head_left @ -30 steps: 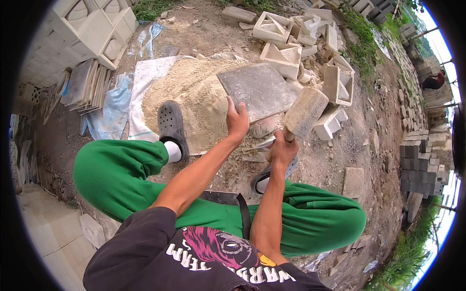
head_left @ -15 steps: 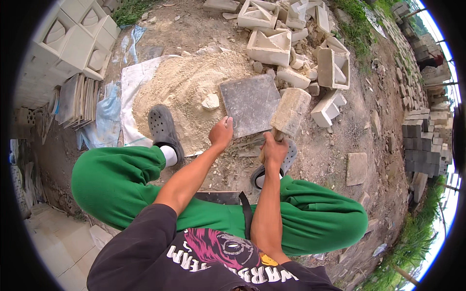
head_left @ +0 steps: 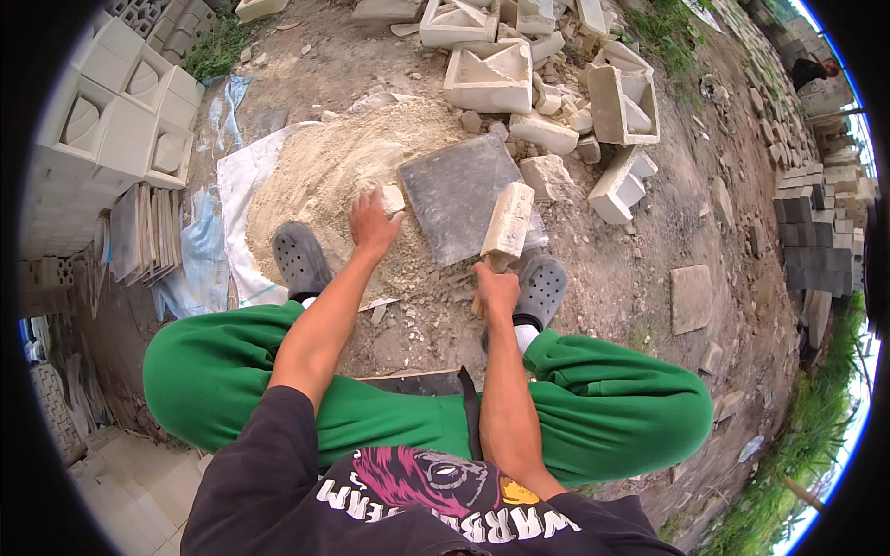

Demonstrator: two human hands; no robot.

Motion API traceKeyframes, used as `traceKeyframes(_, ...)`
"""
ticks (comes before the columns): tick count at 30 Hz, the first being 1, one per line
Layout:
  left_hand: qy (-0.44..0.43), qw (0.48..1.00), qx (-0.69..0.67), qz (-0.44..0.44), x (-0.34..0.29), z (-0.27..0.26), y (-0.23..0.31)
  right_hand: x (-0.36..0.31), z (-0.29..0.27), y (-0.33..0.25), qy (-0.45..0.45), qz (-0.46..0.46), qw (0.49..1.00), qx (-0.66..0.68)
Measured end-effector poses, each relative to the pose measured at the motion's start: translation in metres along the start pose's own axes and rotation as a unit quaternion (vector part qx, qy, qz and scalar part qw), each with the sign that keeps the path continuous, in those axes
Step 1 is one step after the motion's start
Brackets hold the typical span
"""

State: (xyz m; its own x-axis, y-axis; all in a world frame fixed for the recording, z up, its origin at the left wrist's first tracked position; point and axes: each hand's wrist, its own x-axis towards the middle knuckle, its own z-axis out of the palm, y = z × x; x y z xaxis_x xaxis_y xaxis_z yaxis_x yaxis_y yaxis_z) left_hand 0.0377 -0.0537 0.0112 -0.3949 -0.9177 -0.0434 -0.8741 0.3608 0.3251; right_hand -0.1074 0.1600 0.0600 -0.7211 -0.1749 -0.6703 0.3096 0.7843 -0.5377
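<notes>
My right hand (head_left: 496, 289) is closed round the wooden handle of a mallet (head_left: 508, 221), whose pale, dusty block head points up and away from me. The mallet head hangs over the right edge of a flat dark grey slab (head_left: 459, 196) lying on the ground. My left hand (head_left: 374, 225) reaches over a heap of pale crushed stone (head_left: 315, 190), fingers and thumb apart. It is at a pale lump of stone (head_left: 393, 198) left of the slab; whether the fingertips press on it I cannot tell.
Broken cast blocks (head_left: 489, 78) and rubble are piled beyond the slab. A white sheet (head_left: 243, 208) lies under the heap. My grey clogs (head_left: 301, 261) flank the work spot. Thin panels (head_left: 146, 232) and stacked pale blocks (head_left: 120, 102) stand left; grey blocks (head_left: 816, 227) stand right.
My left hand has moved left and away from me, from the slab's edge to the pale lump, with its fingers spreading. The mallet has come slightly left and nearer. The whole view has shifted a little.
</notes>
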Motion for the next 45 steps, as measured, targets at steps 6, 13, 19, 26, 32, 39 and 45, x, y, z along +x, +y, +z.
traceKeyframes(6, 0.027, 0.998, -0.064, 0.011, 0.005, 0.005, -0.003, 0.013, 0.014, 0.017, 0.032, -0.037, 0.997, -0.059)
traceKeyframes(13, 0.115, 0.972, -0.180, 0.101, -0.005, 0.007, 0.024, 0.005, 0.021, 0.007, 0.007, -0.041, 0.999, -0.007)
traceKeyframes(19, 0.004, 0.974, -0.184, 0.132, 0.004, 0.008, 0.067, 0.001, 0.013, 0.004, -0.006, -0.022, 1.000, 0.007)
traceKeyframes(26, -0.080, 0.964, -0.243, 0.070, 0.031, 0.020, 0.050, 0.005, 0.018, 0.009, -0.008, -0.018, 1.000, -0.002)
traceKeyframes(32, -0.279, 0.908, -0.054, 0.307, 0.052, 0.004, 0.058, 0.003, 0.018, 0.007, 0.005, -0.036, 0.999, 0.029)
traceKeyframes(39, -0.304, 0.928, -0.048, 0.211, 0.046, -0.010, 0.064, 0.008, 0.019, 0.012, -0.020, -0.013, 0.999, 0.038)
traceKeyframes(45, -0.148, 0.980, -0.135, 0.007, 0.021, 0.012, 0.058, 0.005, 0.019, 0.008, -0.024, -0.016, 0.999, 0.036)
